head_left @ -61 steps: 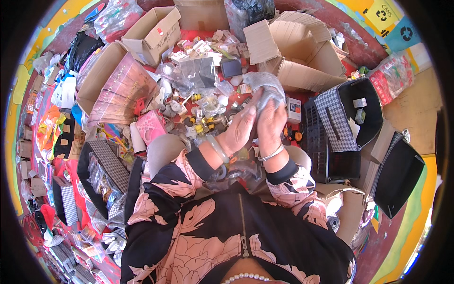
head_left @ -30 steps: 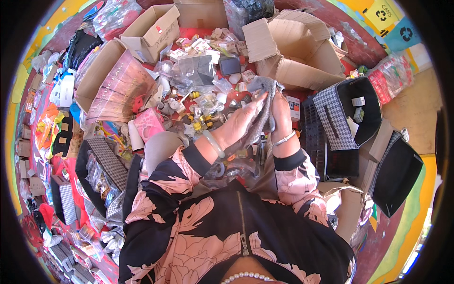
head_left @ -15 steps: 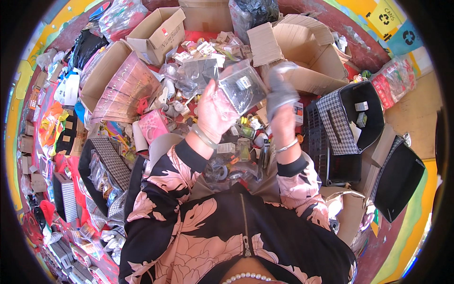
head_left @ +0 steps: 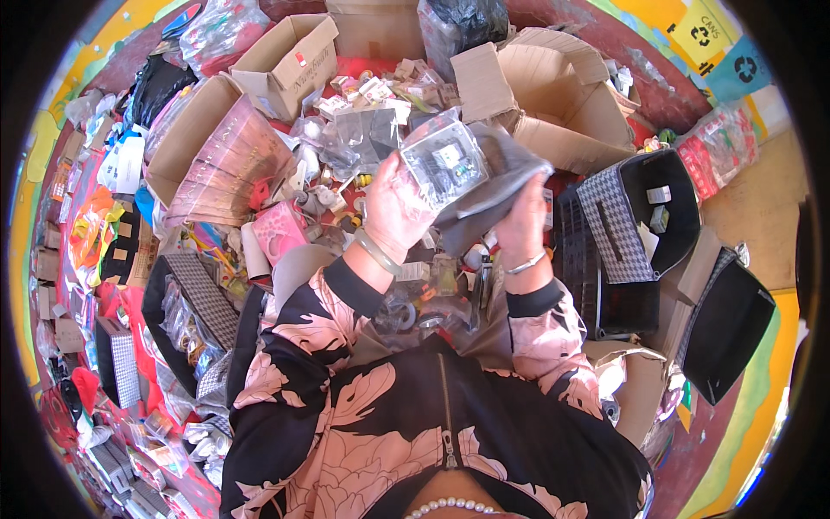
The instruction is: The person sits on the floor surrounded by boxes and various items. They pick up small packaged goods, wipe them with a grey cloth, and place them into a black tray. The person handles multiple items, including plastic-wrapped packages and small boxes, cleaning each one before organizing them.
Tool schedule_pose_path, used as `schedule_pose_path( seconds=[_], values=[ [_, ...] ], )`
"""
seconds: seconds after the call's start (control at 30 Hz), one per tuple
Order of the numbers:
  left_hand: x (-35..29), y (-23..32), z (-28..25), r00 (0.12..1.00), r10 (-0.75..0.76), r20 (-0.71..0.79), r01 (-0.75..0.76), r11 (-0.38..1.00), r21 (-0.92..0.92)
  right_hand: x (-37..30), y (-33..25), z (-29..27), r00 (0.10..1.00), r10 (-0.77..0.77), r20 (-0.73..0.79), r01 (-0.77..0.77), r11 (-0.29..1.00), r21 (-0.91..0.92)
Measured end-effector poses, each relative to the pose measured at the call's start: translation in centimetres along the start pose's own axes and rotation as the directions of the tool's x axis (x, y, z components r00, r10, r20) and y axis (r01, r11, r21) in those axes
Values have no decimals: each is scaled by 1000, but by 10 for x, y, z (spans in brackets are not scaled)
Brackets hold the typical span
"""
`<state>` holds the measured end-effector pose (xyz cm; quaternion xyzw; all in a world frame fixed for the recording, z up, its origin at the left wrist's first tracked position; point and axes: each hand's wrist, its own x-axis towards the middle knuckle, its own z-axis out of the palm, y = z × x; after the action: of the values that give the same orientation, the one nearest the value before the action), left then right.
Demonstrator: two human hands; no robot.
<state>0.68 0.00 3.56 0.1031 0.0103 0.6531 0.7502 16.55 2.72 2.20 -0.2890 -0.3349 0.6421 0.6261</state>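
Note:
My left hand [head_left: 396, 209] grips a clear plastic box [head_left: 446, 163] from its left side, held above the pile. Something dark with small pale parts shows through its walls. A thin dark-grey sheet [head_left: 508, 173], cloth or soft plastic, I cannot tell which, hangs from my right hand [head_left: 522, 227]. My right fingers pinch its right edge. Its left part lies against or just behind the box's right side; actual contact is unclear. Beneath both hands spreads a heap of small boxes, plastic bits and clear bags [head_left: 328, 147].
Behind the heap stand open cardboard boxes [head_left: 562, 91] and a pleated pinkish carton [head_left: 229, 164]. Houndstooth-patterned fabric bins [head_left: 605, 229] rest on a black crate [head_left: 596, 294] at right. Another patterned bin [head_left: 203, 298] holds clear bags at left. Loose goods cover the far left.
The grey sheet, bunched and blurred before, is now spread out and has come left against the box. My right hand has turned, and the box has tilted slightly.

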Motion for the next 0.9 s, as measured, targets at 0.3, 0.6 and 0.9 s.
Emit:
schedule_pose_path(
  seconds=[0.3, 0.6, 0.9],
  values=[
    [-4, -5, -4, 993, -121, -13, 120, 959, 258, -7, -1, -6, 807, -154, 570, 563, 489, -666],
    [-11, -5, -12, 931, -364, -36, 341, 828, 445, -5, -12, -5, 874, -149, 463, 431, 678, -595],
    [-6, -12, -8, 964, -263, -30, 264, 952, 153, -6, -8, -17, 972, 233, -22, -232, 949, -214]
  ],
)
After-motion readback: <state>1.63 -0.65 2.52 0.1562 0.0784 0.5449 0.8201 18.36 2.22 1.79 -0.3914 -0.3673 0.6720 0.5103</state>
